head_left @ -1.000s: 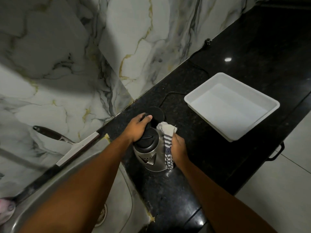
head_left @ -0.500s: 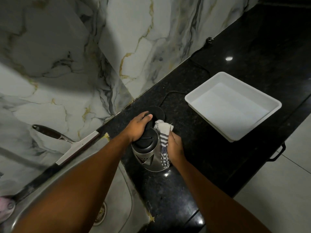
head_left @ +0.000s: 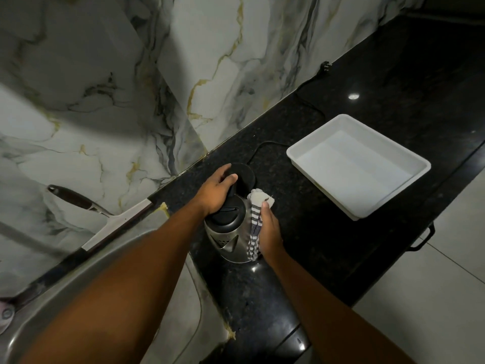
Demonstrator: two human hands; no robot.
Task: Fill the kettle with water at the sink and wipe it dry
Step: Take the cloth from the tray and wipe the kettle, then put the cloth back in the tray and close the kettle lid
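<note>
1. The stainless steel kettle [head_left: 231, 239] is standing on the black granite counter [head_left: 328, 232], just beside the sink [head_left: 168, 306] and just in front of its round black power base [head_left: 245, 174]
2. The left hand [head_left: 216, 191] is closing over the kettle's black handle and lid from above, bracing it upright
3. The right hand [head_left: 269, 232] is gripping a striped dishcloth [head_left: 254, 227] and pressing it against the kettle's right flank; the thumb is lying over the cloth's upper fold
4. Judging by this, the filling step is looking finished and the wiping step is in hand, though the lid is hiding the water level, so the fill is probably done rather than certainly
5. The next move is calling for the cloth to be travelling around the rest of the steel body and under the base rim, while the left hand is turning or tilting the kettle only slightly so nothing is spilling from the spout
6. A dry underside is mattering most, since the kettle is likely going onto the power base, whose cord [head_left: 265, 147] is running off along the wall
7. A white plastic tray [head_left: 359, 166] is sitting well apart on the right, and a squeegee [head_left: 105, 219] is leaning behind the sink; neither is taking part
</note>
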